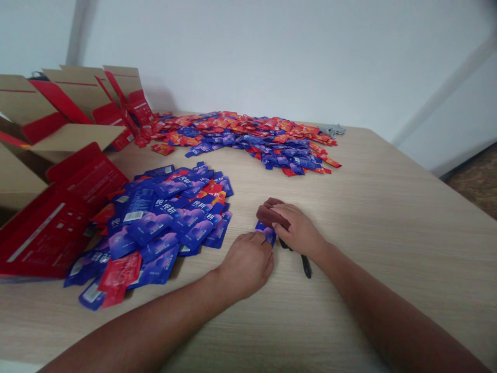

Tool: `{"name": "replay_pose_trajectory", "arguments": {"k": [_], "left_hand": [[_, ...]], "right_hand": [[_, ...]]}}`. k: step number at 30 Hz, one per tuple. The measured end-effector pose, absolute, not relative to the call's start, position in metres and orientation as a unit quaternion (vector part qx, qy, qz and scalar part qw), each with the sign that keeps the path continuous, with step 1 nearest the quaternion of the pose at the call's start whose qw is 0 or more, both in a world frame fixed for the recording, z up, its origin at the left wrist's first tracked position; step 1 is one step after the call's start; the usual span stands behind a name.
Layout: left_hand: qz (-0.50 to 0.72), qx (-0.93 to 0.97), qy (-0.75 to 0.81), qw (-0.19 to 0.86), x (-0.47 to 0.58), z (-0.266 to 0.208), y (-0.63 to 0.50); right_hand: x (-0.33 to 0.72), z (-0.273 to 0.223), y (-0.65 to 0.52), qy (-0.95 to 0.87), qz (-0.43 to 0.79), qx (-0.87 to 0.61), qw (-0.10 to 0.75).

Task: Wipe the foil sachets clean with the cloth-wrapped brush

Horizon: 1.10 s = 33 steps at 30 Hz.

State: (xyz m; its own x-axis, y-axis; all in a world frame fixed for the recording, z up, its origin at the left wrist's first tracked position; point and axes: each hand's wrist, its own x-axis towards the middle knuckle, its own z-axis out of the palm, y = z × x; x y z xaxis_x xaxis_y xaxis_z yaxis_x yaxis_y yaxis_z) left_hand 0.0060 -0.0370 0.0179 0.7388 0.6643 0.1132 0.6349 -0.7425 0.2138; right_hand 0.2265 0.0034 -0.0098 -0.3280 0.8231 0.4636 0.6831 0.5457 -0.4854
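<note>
Both of my hands meet over one small blue and purple pouch (265, 231) that lies on the table. My left hand (248, 261) has its fingers curled down and presses the pouch's near edge. Folded in my right hand (301, 228) is a reddish-brown cloth or pad (272, 213), which covers the pouch's far end. Just below my right hand, a thin black tool (306, 266) lies on the table, partly hidden by the fingers. To the left of my hands spreads a heap of blue pouches (166, 217) mixed with a few red and orange ones.
Red cardboard boxes (58, 228) with raised tan flaps stand on the left. Along the wall runs a long pile of red and blue packets (248, 134). A crumpled grey cloth (332, 130) lies at its right end. The pale wood table (407, 223) extends to the right.
</note>
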Motion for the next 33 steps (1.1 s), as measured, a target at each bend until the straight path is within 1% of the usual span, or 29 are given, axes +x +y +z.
{"name": "replay_pose_trajectory", "arguments": {"k": [5, 22, 33], "left_hand": [[0.09, 0.93, 0.348, 0.079, 0.0061, 0.0191, -0.0369], [0.09, 0.929, 0.351, 0.079, 0.0063, 0.0181, -0.0374], [0.089, 0.928, 0.353, 0.078, 0.0059, 0.0186, -0.0379]], "right_hand": [[0.2269, -0.0085, 0.0048, -0.801, 0.096, -0.48, 0.345], [0.2258, -0.0077, -0.0029, -0.822, 0.12, -0.425, 0.358], [0.2246, -0.0064, -0.0016, -0.817, 0.124, -0.437, 0.354]]}}
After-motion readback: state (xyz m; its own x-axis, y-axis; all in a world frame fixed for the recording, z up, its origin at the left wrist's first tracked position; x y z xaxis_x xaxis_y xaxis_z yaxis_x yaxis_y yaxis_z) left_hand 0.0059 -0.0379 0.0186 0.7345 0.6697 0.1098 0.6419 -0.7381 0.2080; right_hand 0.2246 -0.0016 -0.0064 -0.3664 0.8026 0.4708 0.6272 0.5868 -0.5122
